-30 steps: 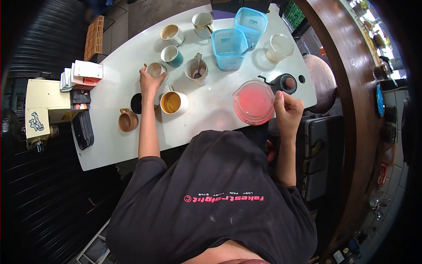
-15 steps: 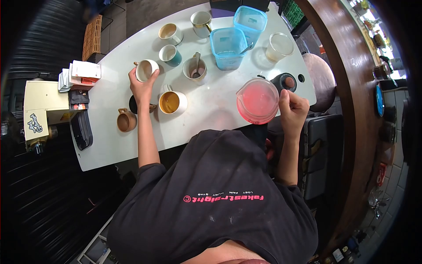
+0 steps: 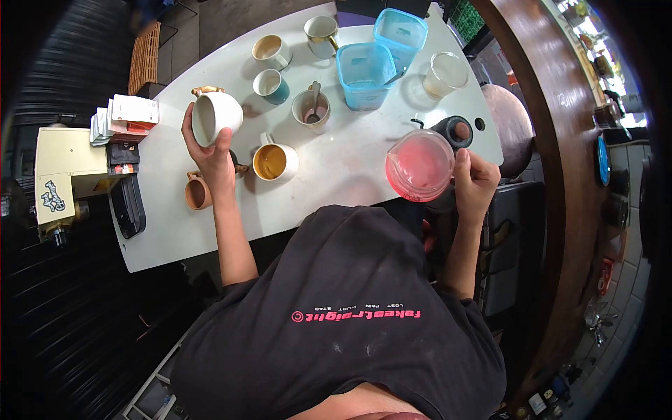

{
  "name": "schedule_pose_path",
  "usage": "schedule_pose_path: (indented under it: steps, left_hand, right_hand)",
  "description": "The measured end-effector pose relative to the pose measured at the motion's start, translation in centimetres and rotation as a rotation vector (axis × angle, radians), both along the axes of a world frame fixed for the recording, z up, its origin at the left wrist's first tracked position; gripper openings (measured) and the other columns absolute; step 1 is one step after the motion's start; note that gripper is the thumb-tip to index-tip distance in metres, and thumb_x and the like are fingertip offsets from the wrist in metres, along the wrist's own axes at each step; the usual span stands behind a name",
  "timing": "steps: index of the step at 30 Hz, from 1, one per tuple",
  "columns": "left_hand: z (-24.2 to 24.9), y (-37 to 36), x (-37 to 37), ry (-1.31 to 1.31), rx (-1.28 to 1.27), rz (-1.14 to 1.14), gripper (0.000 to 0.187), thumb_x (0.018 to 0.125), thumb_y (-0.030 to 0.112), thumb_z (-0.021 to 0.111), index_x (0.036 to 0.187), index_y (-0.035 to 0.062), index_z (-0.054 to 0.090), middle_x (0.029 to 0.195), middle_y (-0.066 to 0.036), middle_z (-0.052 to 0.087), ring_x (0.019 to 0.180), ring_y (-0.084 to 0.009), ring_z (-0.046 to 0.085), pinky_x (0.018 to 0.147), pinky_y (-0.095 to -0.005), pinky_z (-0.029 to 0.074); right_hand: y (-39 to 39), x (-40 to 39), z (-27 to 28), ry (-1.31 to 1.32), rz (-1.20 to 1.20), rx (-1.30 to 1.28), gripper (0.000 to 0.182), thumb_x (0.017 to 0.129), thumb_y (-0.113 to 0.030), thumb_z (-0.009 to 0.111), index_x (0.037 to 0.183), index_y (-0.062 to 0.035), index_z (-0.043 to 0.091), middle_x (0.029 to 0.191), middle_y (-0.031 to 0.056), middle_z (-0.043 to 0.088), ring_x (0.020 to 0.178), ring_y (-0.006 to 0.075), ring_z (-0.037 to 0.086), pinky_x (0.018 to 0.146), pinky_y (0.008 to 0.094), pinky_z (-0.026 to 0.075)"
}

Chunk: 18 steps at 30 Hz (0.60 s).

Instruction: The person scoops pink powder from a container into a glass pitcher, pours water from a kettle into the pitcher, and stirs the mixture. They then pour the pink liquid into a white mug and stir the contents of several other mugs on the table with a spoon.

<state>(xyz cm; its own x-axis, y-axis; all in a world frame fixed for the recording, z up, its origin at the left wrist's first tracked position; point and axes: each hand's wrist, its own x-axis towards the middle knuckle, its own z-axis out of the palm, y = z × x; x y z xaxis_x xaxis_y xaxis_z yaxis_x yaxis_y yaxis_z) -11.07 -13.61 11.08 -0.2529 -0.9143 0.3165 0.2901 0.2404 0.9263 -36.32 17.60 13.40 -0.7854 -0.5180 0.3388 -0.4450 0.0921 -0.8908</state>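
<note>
My left hand (image 3: 213, 155) is closed around a white mug (image 3: 227, 119) with a brownish handle, raised and tilted so its mouth faces left. My right hand (image 3: 476, 175) grips the handle of a clear jug (image 3: 420, 166), which has pink in it, near the table's front edge. Between my hands stands a white mug with amber liquid (image 3: 271, 162). A brown cup (image 3: 198, 191) and a dark cup, mostly hidden, are by my left wrist. Behind are a mug with a spoon (image 3: 310, 112) and a teal cup (image 3: 271, 86).
Two blue plastic tubs (image 3: 365, 73) stand toward the back of the white table (image 3: 350, 157), with a clear glass (image 3: 446, 75) to their right. A black round object with a brown top (image 3: 455, 131) sits beside the jug. Two more mugs (image 3: 271, 52) are at the back.
My left hand has lifted the white mug closer to the camera and tipped it, its mouth turning left. My right hand and the jug have shifted slightly right.
</note>
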Motion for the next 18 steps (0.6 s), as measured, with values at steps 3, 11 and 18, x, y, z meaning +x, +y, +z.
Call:
schedule_pose_path:
  steps: [3, 11, 18]
  left_hand:
    - [0.1, 0.6, 0.2, -0.035, -0.005, -0.073, 0.092, 0.074, 0.031, 0.091, 0.147, 0.0051, 0.042, 0.142, -0.01, 0.048, 0.133, -0.0249, 0.05, 0.112, -0.044, 0.045]
    - [1.4, 3.5, -0.3, -0.009, -0.106, -0.203, 0.097, 0.081, 0.052, 0.081, 0.151, 0.0015, 0.036, 0.146, -0.017, 0.05, 0.136, -0.0326, 0.052, 0.115, -0.0483, 0.04]
    - [1.9, 7.0, -3.1, 0.018, 0.013, -0.438, 0.101, 0.078, 0.058, 0.081, 0.151, 0.0059, 0.035, 0.143, -0.02, 0.052, 0.122, -0.0365, 0.063, 0.109, -0.0503, 0.049]
  right_hand:
    - [-0.6, -0.4, 0.3, -0.065, -0.002, -0.048, 0.037, 0.097, -0.005, 0.061, 0.065, 0.0007, 0.042, 0.057, -0.0049, 0.028, 0.054, 0.0029, 0.026, 0.049, 0.0302, 0.017]
    - [0.8, -0.6, -0.2, -0.006, -0.047, -0.024, 0.038, 0.097, -0.007, 0.061, 0.065, 0.0014, 0.045, 0.056, -0.0053, 0.029, 0.054, 0.0029, 0.026, 0.049, 0.0294, 0.018]
    - [0.3, -0.7, 1.9, -0.008, -0.027, -0.091, 0.036, 0.099, -0.007, 0.06, 0.066, 0.0019, 0.048, 0.055, -0.0052, 0.034, 0.053, 0.0025, 0.029, 0.048, 0.0285, 0.019]
